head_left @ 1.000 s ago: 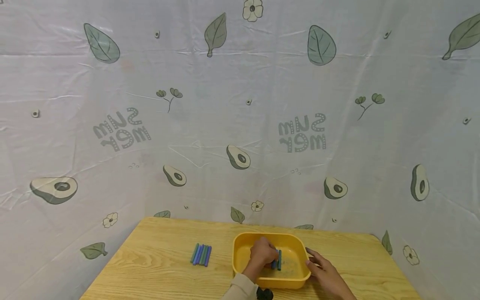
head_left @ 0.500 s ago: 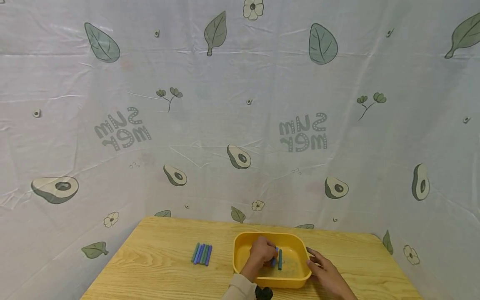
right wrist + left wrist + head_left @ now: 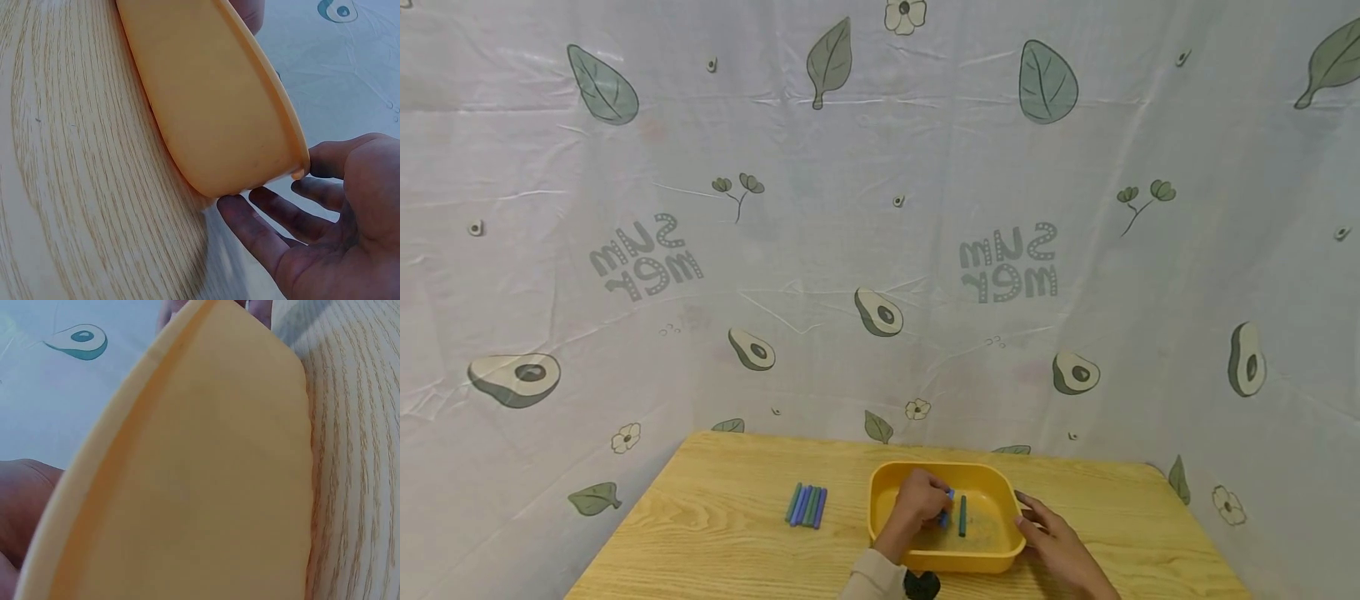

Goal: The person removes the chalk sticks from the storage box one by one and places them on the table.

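In the head view, my left hand (image 3: 922, 496) reaches into a yellow plastic basin (image 3: 940, 563). Its fingers are curled over a blue chalk-like stick (image 3: 944, 518), partly hidden under them. A dark green stick (image 3: 962, 515) lies just to the right, apart from that hand. My right hand (image 3: 1060, 546) holds the basin's right end. The right wrist view shows the thumb at the rim and the other fingertips against the outer wall of the basin (image 3: 206, 94). The basin wall (image 3: 206, 462) fills most of the left wrist view, hiding the left fingers and the sticks.
A neat row of blue and green sticks (image 3: 807, 505) lies on the wooden table (image 3: 730, 533), left of the basin. Pale dust marks the basin floor. A patterned curtain (image 3: 805, 250) hangs behind the table's far edge.
Inside the basin, my left hand has shifted slightly, and the blue stick under its fingers now stands farther from the green one. My right hand stays at the basin's end.
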Available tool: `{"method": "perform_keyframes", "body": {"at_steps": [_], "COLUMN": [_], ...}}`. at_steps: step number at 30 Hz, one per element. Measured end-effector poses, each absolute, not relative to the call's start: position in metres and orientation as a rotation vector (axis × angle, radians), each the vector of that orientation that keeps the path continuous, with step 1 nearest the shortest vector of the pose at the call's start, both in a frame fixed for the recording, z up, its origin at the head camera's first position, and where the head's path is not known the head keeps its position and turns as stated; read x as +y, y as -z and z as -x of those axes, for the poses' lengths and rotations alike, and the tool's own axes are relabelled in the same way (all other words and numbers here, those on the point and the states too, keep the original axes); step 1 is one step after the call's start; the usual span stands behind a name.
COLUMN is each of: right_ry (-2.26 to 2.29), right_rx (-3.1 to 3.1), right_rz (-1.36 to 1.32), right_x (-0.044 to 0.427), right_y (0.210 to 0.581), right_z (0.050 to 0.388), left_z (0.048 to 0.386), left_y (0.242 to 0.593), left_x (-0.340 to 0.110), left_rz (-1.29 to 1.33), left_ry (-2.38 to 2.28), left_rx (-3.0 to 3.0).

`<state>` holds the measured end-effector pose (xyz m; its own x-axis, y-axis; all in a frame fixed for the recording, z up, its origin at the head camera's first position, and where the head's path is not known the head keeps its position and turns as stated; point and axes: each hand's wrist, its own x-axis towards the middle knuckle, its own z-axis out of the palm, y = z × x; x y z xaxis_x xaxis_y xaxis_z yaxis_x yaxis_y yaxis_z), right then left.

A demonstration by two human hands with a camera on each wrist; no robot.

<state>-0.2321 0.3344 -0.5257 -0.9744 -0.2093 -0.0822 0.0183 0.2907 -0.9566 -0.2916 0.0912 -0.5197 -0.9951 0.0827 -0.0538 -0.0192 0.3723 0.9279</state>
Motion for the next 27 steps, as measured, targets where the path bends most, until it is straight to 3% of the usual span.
{"method": "perform_keyframes", "body": {"at_steps": [27], "right_ry": [1.798], "right_rx": [2.365], "right_rz": [0.151], "right_x": [0.324], "right_y": [0.532], "right_z": [0.217], "left_z": [0.279], "left_y": [0.499], "left_x": [0.041], "left_rz": [-0.244], "left_ry": [-1.835], "left_rx": [2.365]}}
